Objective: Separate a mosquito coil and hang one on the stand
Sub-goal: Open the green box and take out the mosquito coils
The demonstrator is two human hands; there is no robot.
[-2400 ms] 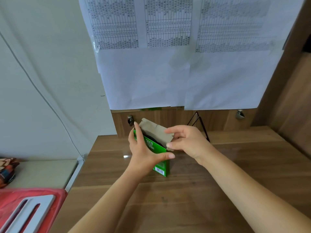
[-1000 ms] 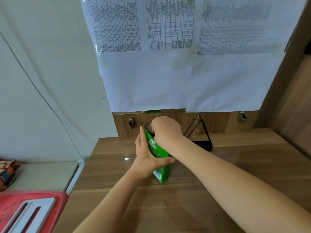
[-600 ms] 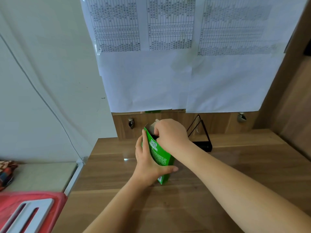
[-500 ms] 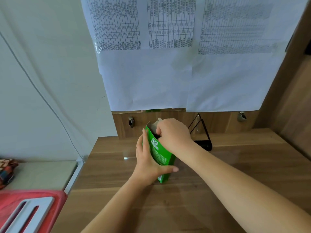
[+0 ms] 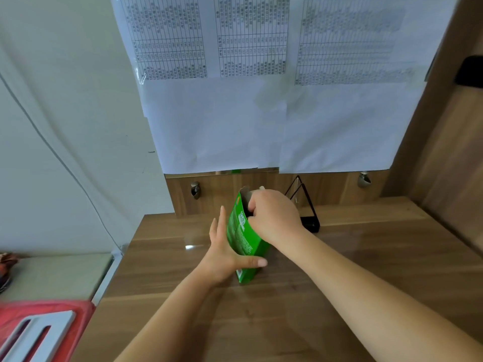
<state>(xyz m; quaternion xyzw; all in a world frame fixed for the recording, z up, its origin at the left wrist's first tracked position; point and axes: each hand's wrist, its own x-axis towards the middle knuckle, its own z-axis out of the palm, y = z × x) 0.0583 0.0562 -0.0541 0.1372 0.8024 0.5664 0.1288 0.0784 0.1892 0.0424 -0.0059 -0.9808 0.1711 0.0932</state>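
A green mosquito coil box (image 5: pixel 241 236) stands tilted on the wooden table (image 5: pixel 339 270), its top flap open. My left hand (image 5: pixel 224 253) holds the box from the left, thumb across its front and fingers up its side. My right hand (image 5: pixel 274 218) is at the open top with its fingers curled down inside. The coils are hidden in the box, and I cannot see whether those fingers hold one. The black wire stand (image 5: pixel 307 212), a triangle on a small base, sits just behind and right of my right hand.
Printed paper sheets (image 5: pixel 261 113) hang on the wall above the table. Two metal pegs (image 5: pixel 194 190) (image 5: pixel 364 178) stick out of the wooden back panel. A wooden side wall closes the right. A red thing with a white frame (image 5: pixel 39 333) lies at the lower left.
My right hand let go of the open flap and pushed its fingers into the box top. The box has tilted more in my left hand. The stand has not moved.
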